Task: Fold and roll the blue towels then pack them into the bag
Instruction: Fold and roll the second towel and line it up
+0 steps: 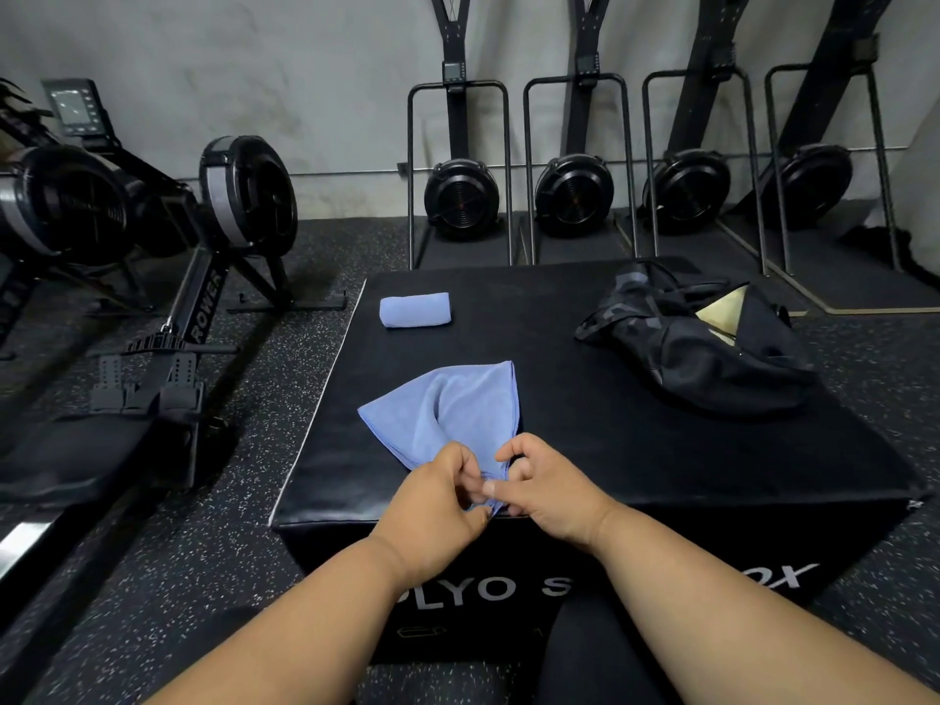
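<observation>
Flanking pinched towel (447, 409): rolled towel (415, 309), bag (697, 343).

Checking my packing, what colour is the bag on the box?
Black bag, a tan patch showing; head view.

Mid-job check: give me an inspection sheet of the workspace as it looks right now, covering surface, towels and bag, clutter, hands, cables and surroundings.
Surface: black padded box on speckled floor.
Job's things: rolled towel at far left of the box; loose towel spread near the front edge; bag at far right, open, no towel seen inside.
Clutter: nothing seen.
Hands: left hand and right hand both pinch the loose towel's near corner.
Cables: nothing seen.
Surroundings: rowing machine on the left; black fan-wheel machines in a row along the wall.
</observation>
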Motion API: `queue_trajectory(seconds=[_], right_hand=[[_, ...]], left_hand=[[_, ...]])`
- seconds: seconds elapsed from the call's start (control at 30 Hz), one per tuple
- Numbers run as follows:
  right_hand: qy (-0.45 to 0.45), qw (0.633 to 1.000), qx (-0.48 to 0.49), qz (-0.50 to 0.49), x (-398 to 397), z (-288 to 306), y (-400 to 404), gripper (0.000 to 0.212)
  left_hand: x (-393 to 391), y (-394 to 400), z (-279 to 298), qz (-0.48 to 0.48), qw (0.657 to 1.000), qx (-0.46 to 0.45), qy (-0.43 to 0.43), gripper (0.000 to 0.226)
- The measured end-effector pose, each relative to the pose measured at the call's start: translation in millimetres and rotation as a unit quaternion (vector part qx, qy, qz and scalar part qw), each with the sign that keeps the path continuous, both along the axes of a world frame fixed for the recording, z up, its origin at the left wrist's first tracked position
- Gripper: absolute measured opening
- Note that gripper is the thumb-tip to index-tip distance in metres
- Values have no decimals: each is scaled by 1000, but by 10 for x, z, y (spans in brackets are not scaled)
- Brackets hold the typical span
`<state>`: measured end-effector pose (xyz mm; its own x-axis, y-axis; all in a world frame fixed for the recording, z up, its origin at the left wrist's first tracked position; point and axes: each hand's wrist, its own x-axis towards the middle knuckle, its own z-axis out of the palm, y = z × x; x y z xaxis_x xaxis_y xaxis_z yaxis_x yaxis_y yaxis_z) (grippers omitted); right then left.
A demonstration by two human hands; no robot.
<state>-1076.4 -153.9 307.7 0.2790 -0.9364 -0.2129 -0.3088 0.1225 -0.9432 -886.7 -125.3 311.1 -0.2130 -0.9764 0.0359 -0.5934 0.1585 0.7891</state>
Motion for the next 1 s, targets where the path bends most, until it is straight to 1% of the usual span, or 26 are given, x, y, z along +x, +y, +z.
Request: queue_trajectory(seconds=[0.03,0.1,0.17,0.23,0.3,0.33,0.4,0.43,0.5,0.53,0.6,0.67,0.73,0.8,0.9,1.0], right_hand=[[1,1000,-2,-3,-4,-10,-16,50],[3,1000,-9,-8,-30,-34,-59,29],[16,1000,-19,-12,-73,-46,-92,25],[34,998,-30,-33,-138,-60,-113,23],[48,996,-38,-68,-234,-92,-147,21],[52,994,-43,-90,-292,-104,-168,19],[64,987,-53,-138,-419,-121,-227,17],[74,983,-55,-160,-487,-124,-265,15],[94,975,-54,-196,-622,-106,-336,12],[96,972,-51,-209,-687,-100,-369,11],[98,967,-45,-230,-794,-100,-423,12],[108,964,-41,-241,-856,-111,-462,13],[116,962,-40,-245,-901,-134,-488,12],[118,959,-39,-254,-938,-165,-515,12],[110,958,-30,-262,-989,-215,-550,13],[107,961,-26,-255,-1027,-244,-571,15]], left_hand=[[25,-7,-23,5,999,16,27,31],[111,-45,-83,28,995,53,79,27],[240,-124,-128,83,989,67,105,24],[403,-241,-154,147,983,63,94,24],[597,-380,-169,191,978,59,50,27],[698,-451,-173,198,978,56,22,29],[885,-603,-199,197,978,33,-58,33],[958,-678,-216,191,975,17,-112,40],[1031,-785,-228,161,962,9,-222,62],[1042,-825,-233,135,956,19,-259,70],[1023,-889,-265,77,953,43,-291,76],[1004,-954,-366,42,952,35,-300,67],[988,-1018,-449,25,956,-10,-292,47],[996,-1050,-488,13,961,-40,-273,34],[1030,-1061,-496,-5,971,-54,-233,31],[1056,-1063,-481,22,983,-64,-169,27]])
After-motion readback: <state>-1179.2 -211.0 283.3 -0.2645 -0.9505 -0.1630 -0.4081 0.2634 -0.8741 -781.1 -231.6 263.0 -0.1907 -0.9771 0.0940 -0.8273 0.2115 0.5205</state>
